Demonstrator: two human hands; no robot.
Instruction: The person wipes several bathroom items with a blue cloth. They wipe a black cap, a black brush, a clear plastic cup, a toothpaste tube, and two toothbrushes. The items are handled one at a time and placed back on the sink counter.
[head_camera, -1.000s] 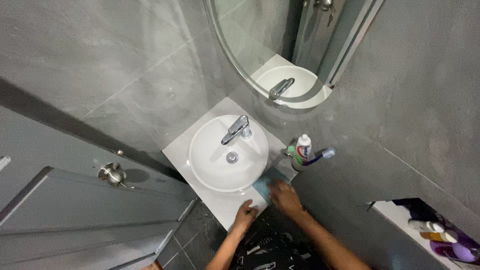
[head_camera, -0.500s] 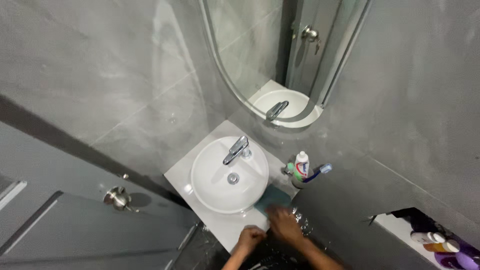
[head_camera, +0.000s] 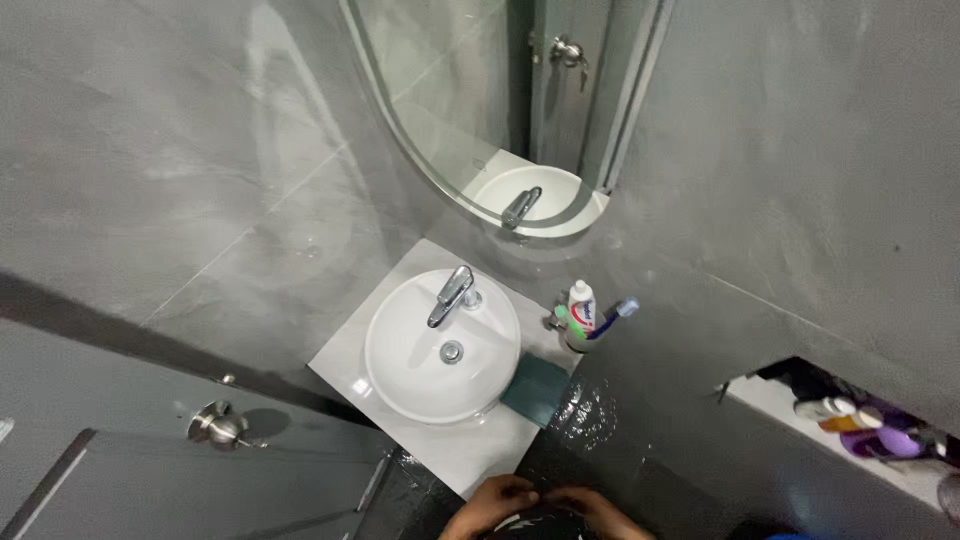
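both hands low at 6 o'clock: left hand (head_camera: 492, 502), right hand (head_camera: 590, 505) curled together, grip hidden, cannot tell. cloth (head_camera: 535, 390) alone at sink (head_camera: 400, 375) 4 o'clock. wiping apparently paused; next calls for reach to cloth.

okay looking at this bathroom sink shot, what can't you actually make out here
- Head view: both hands, left hand and right hand, are cut off by the bottom edge; whether they hold anything is unclear.
- The dark thing between the hands is too cropped to identify.
- The bottles in the wall niche are small, blurred and cut by the right edge.
- The holder under the toothpaste tube is hidden by its contents.
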